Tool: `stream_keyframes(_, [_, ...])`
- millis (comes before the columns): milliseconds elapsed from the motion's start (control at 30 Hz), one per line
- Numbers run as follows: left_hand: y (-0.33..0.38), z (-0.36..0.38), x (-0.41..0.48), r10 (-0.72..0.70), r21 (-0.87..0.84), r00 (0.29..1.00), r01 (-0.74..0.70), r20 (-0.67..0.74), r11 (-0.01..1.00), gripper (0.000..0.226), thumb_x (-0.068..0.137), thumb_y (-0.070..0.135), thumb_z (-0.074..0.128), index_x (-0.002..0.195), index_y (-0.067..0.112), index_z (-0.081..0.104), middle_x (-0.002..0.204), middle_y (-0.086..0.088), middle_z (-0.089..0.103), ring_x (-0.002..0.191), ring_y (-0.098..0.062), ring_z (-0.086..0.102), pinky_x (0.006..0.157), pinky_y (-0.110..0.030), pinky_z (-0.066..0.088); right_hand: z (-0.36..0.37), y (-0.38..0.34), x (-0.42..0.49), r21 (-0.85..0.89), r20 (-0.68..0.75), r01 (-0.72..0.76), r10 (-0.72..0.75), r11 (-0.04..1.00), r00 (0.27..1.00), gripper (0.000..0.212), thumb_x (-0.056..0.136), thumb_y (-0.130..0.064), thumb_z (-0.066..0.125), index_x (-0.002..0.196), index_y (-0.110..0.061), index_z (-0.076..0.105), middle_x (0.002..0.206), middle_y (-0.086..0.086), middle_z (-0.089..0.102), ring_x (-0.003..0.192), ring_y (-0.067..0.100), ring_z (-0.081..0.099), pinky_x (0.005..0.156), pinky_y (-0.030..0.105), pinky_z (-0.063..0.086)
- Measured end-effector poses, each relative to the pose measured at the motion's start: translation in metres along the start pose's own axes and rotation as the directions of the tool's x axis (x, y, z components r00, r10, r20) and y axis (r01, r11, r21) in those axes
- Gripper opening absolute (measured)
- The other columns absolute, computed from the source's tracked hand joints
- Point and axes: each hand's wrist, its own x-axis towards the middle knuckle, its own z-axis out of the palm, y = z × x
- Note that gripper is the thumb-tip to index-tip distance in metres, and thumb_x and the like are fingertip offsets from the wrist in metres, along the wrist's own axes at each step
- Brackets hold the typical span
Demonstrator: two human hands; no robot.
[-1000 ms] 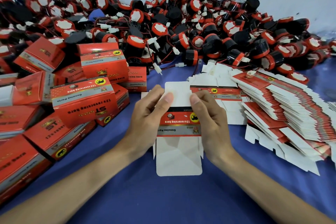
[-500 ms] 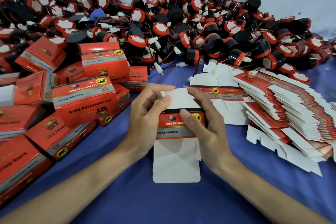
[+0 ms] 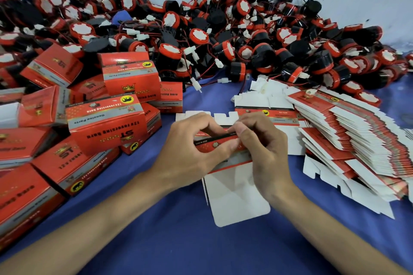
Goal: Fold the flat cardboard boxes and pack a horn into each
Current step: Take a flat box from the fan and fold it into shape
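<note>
Half-formed carton [image 3: 234,198] is gripped at its red printed band by both hands. Left hand [image 3: 190,152]: thumb laid along the near face, fingers curled over the far edge; a narrow pinch closed on the card. Right hand [image 3: 266,147]: fingers curled tight on the band's right part, fingertips meeting the left thumb. The band is seen slightly opened, a dark gap showing between its faces.

Long axis of the carton runs from the person towards the horn pile [image 3: 245,35]. Its large white rounded flap points at the person, over the blue cloth [image 3: 201,248]; its notched white flaps point away.

Relative to the carton: finished boxes [image 3: 107,123] heaped left, flat blanks [image 3: 357,136] stacked right, horns beyond.
</note>
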Motion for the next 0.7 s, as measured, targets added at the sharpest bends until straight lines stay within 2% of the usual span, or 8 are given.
stream_keyframes(100, [0.0, -0.008, 0.004, -0.06, 0.046, 0.991, 0.054, 0.121, 0.997, 0.048, 0.055, 0.064, 0.071, 0.08, 0.023, 0.066, 0.077, 0.009, 0.066, 0.074, -0.009, 0.062, 0.065, -0.025, 0.049, 0.001, 0.004, 0.0, -0.034, 0.002, -0.006, 0.006, 0.999, 1.0, 0.014, 0.082, -0.022, 0.057, 0.072, -0.013, 0.06, 0.075, 0.001, 0.058, 0.074, 0.011, 0.053, 0.07, 0.019, 0.04])
stream_keyframes(167, [0.0, -0.01, 0.006, -0.098, 0.051, 0.981, 0.09, 0.17, 0.995, 0.05, 0.05, 0.063, 0.081, 0.078, 0.024, 0.067, 0.076, 0.009, 0.067, 0.072, -0.006, 0.063, 0.064, -0.021, 0.049, 0.003, 0.005, 0.0, -0.067, 0.009, 0.022, -0.021, 0.998, 1.0, 0.012, 0.082, -0.021, 0.057, 0.071, -0.018, 0.058, 0.074, 0.0, 0.058, 0.072, 0.007, 0.052, 0.068, 0.017, 0.04])
stream_keyframes(200, [-0.001, -0.01, 0.007, -0.113, 0.042, 0.977, 0.108, 0.182, 0.993, 0.049, 0.05, 0.061, 0.086, 0.078, 0.024, 0.067, 0.075, 0.01, 0.067, 0.071, -0.004, 0.064, 0.063, -0.018, 0.049, 0.004, 0.005, 0.0, -0.084, 0.015, 0.033, -0.032, 0.996, 0.999, 0.012, 0.082, -0.02, 0.057, 0.071, -0.02, 0.057, 0.074, 0.0, 0.058, 0.071, 0.006, 0.052, 0.067, 0.016, 0.039])
stream_keyframes(267, [-0.002, -0.011, 0.009, -0.145, 0.01, 0.968, 0.146, 0.205, 0.989, 0.045, 0.05, 0.053, 0.083, 0.079, 0.023, 0.07, 0.074, 0.011, 0.069, 0.067, -0.001, 0.063, 0.061, -0.015, 0.047, 0.004, 0.006, 0.0, -0.106, 0.029, 0.034, -0.031, 0.994, 0.999, 0.013, 0.082, -0.019, 0.057, 0.07, -0.023, 0.057, 0.074, -0.001, 0.059, 0.071, 0.005, 0.052, 0.065, 0.015, 0.039])
stream_keyframes(367, [-0.005, -0.012, 0.01, -0.177, -0.078, 0.944, 0.206, 0.28, 0.975, 0.035, 0.055, 0.042, 0.08, 0.08, 0.018, 0.073, 0.071, 0.009, 0.07, 0.064, 0.0, 0.062, 0.061, -0.015, 0.047, 0.006, 0.005, 0.0, -0.149, 0.059, 0.054, -0.046, 0.987, 0.997, 0.012, 0.082, -0.03, 0.056, 0.069, -0.031, 0.055, 0.076, -0.003, 0.059, 0.072, 0.005, 0.053, 0.064, 0.014, 0.04])
stream_keyframes(467, [-0.005, -0.009, 0.009, -0.191, -0.168, 0.923, 0.258, 0.333, 0.952, 0.02, 0.06, 0.036, 0.08, 0.077, 0.027, 0.073, 0.068, 0.015, 0.069, 0.062, 0.005, 0.061, 0.057, -0.01, 0.044, 0.006, 0.005, 0.002, -0.183, 0.065, 0.046, -0.035, 0.982, 0.997, 0.016, 0.082, -0.025, 0.057, 0.069, -0.033, 0.054, 0.076, -0.005, 0.059, 0.072, 0.005, 0.053, 0.065, 0.015, 0.04])
stream_keyframes(700, [-0.01, -0.015, 0.012, -0.3, -0.259, 0.854, 0.432, 0.425, 0.864, 0.026, 0.063, 0.04, 0.078, 0.081, 0.022, 0.078, 0.082, 0.004, 0.075, 0.076, -0.005, 0.07, 0.064, -0.014, 0.051, 0.004, 0.006, 0.004, -0.179, 0.094, 0.001, 0.016, 0.984, 0.995, 0.017, 0.083, -0.016, 0.052, 0.071, -0.01, 0.063, 0.078, 0.005, 0.062, 0.076, 0.016, 0.057, 0.065, 0.025, 0.044])
